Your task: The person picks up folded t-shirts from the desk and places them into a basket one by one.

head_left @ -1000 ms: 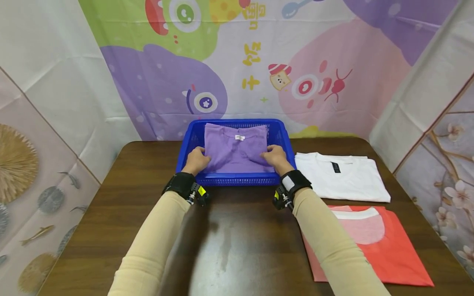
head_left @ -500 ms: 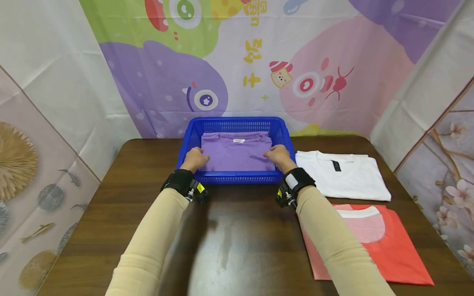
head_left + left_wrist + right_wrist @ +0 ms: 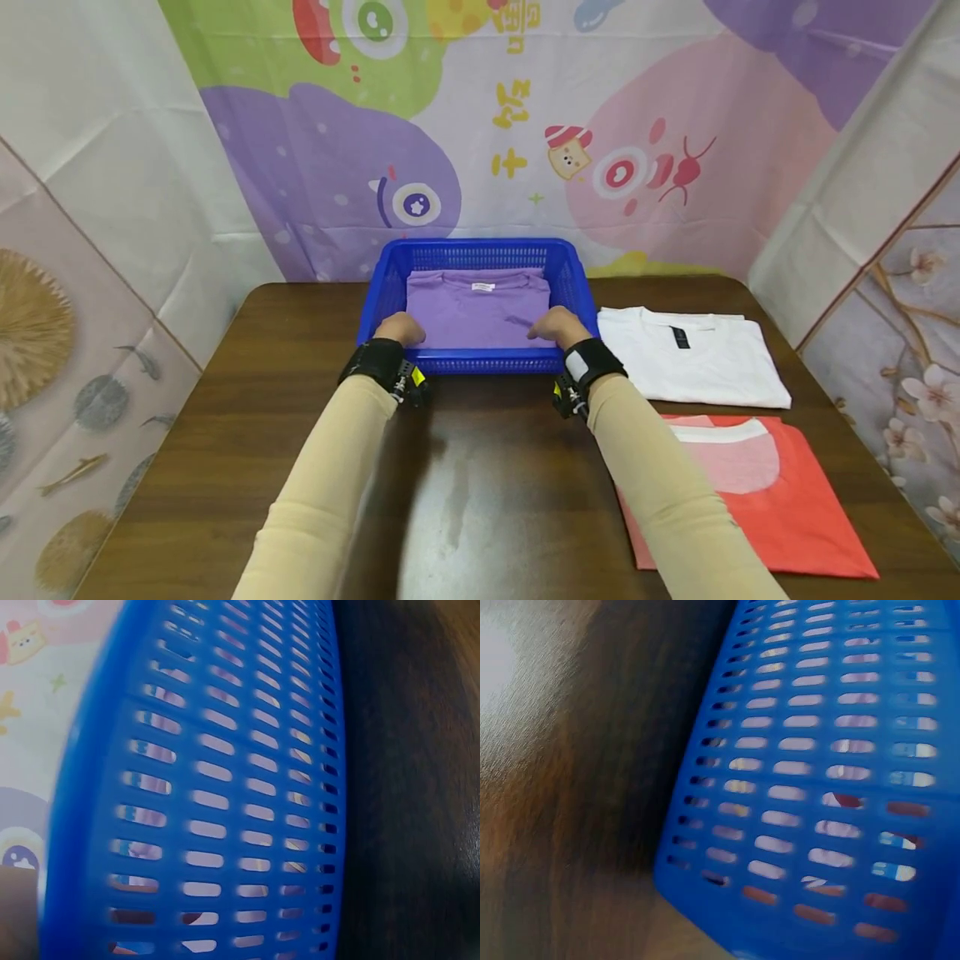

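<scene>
A folded purple T-shirt (image 3: 480, 312) with a white neck label lies flat in a blue plastic basket (image 3: 480, 363). My left hand (image 3: 401, 329) reaches over the basket's front left corner, at the shirt's left front corner. My right hand (image 3: 558, 326) is at the opposite front corner, its fingertips on the shirt beside a small crease. Most fingers of both hands are hidden behind the basket rim and backs of the hands; I cannot tell whether they pinch the cloth. Through the slots of the basket wall (image 3: 795, 776), parts of the right fingers show in the right wrist view.
To the basket's right, a folded white T-shirt (image 3: 693, 358) lies on the brown wooden table (image 3: 465, 483). A folded red and pink T-shirt (image 3: 795, 508) lies nearer, partly under the right sleeve (image 3: 667, 483). Printed cloth (image 3: 510, 200) hangs behind the table.
The purple T-shirt, raised at its back edge a second ago, now lies flat in the basket. Both hands have drawn slightly toward the basket's front corners, wrists bent more.
</scene>
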Available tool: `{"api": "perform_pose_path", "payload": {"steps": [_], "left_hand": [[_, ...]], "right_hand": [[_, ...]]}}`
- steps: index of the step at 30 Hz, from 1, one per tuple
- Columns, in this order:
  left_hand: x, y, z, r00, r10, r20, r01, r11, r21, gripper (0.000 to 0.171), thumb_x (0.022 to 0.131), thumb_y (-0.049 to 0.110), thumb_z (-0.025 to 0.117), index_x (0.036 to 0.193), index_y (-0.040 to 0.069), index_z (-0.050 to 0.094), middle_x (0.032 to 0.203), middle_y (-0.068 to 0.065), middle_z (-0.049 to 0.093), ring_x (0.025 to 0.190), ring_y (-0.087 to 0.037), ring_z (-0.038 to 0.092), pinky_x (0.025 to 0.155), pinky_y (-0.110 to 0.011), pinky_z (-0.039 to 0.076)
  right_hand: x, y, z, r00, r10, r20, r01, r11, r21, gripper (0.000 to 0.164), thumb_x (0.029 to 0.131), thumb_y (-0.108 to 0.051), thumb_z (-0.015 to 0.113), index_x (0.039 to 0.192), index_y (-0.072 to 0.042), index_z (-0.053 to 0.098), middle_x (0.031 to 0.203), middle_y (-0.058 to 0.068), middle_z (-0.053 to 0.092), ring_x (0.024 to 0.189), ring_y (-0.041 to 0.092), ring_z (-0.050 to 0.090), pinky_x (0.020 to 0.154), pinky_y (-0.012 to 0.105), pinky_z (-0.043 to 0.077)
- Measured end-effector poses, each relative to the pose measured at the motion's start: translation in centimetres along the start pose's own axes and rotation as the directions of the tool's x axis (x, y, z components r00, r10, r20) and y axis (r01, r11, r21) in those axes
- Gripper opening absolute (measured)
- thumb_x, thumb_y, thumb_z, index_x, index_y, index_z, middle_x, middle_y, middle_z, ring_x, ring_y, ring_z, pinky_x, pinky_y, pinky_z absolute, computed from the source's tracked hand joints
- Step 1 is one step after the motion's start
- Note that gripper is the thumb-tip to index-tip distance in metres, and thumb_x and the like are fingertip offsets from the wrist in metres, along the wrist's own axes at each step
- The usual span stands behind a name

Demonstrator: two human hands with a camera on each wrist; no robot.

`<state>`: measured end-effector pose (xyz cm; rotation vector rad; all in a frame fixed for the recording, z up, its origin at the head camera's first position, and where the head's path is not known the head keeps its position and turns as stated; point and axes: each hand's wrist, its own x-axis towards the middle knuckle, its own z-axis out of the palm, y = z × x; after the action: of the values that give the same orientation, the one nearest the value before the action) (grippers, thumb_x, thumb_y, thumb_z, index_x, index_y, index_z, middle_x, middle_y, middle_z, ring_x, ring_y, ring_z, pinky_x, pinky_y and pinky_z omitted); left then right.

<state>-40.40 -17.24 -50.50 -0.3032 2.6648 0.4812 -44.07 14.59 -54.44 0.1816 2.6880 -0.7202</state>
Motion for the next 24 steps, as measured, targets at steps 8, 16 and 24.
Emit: {"api": "perform_pose_path", "payload": {"steps": [8, 16, 24], "left_hand": [[11.1, -3.3, 5.4, 0.999, -0.054, 0.003, 0.054, 0.995, 0.088, 0.055, 0.079, 0.035, 0.059, 0.125, 0.003, 0.058, 0.131, -0.018, 0.058, 0.11, -0.03, 0.055, 0.094, -0.046, 0.049], [6.3, -2.3, 4.0, 1.0, -0.014, -0.017, 0.016, 0.996, 0.089, 0.048, 0.08, 0.029, 0.059, 0.121, 0.004, 0.063, 0.13, -0.017, 0.061, 0.115, -0.03, 0.058, 0.097, -0.042, 0.05], [2.9, -0.8, 2.9, 0.995, -0.065, -0.08, 0.071, 0.995, 0.068, 0.046, 0.083, 0.026, 0.061, 0.123, 0.001, 0.062, 0.13, -0.018, 0.061, 0.117, -0.034, 0.059, 0.096, -0.045, 0.05]], "right_hand": [[12.8, 5.7, 6.2, 0.996, 0.044, 0.078, -0.04, 0.997, -0.059, 0.069, 0.056, -0.047, 0.086, 0.108, -0.005, 0.067, 0.112, 0.011, 0.067, 0.098, 0.029, 0.062, 0.079, 0.043, 0.052], [15.9, 6.6, 7.6, 0.988, 0.026, 0.149, 0.012, 0.969, -0.246, 0.038, 0.066, -0.035, 0.078, 0.09, -0.008, 0.068, 0.095, 0.008, 0.067, 0.086, 0.027, 0.061, 0.071, 0.039, 0.052], [4.9, 1.9, 2.8, 0.995, 0.059, 0.081, -0.034, 0.959, -0.282, 0.028, 0.073, -0.017, 0.062, 0.098, -0.005, 0.064, 0.104, 0.013, 0.06, 0.092, 0.03, 0.056, 0.071, 0.036, 0.049]]}}
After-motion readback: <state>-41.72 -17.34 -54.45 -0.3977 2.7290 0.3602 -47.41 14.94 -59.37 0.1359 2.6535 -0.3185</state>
